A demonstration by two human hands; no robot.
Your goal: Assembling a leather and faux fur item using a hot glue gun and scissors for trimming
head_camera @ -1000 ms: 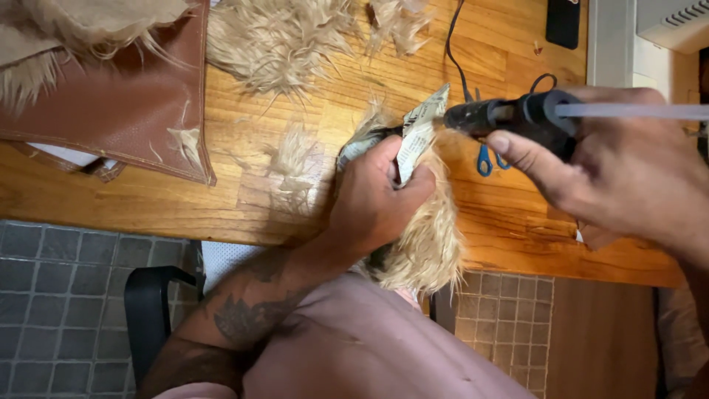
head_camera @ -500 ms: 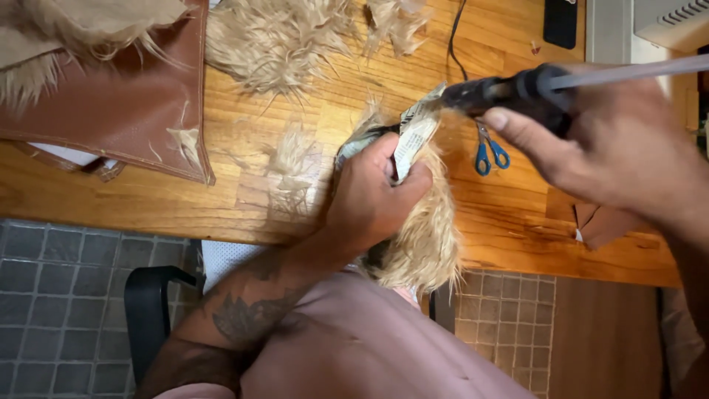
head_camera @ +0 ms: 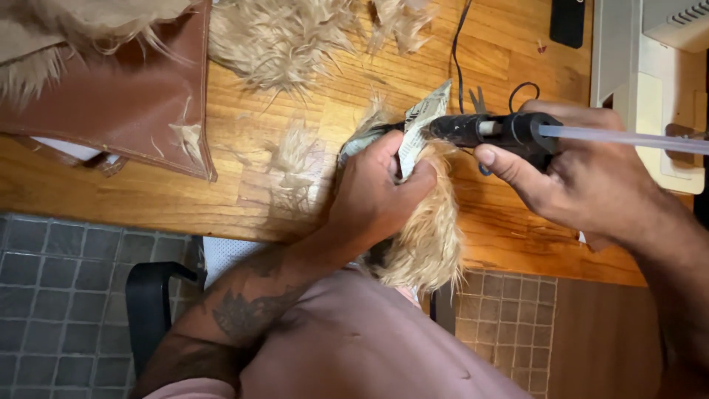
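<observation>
My left hand (head_camera: 380, 196) clamps shaggy tan fur piece (head_camera: 425, 236); my right hand (head_camera: 583, 181) grips the black glue gun (head_camera: 495, 131), lying horizontal, nozzle pointing left at it.

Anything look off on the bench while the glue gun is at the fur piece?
Mostly loose fur. A stray tuft lies on the wooden table, and wisps cling to the brown leather piece. The scissors lie partly hidden under the glue gun in the right hand. The left hand grips the fur piece. Nothing looks spilled.

Shaggy tan faux-fur piece (head_camera: 428, 236); matt black plastic glue gun (head_camera: 495, 131); smooth brown leather sheet (head_camera: 125, 96); varnished wood table (head_camera: 295, 192).
</observation>
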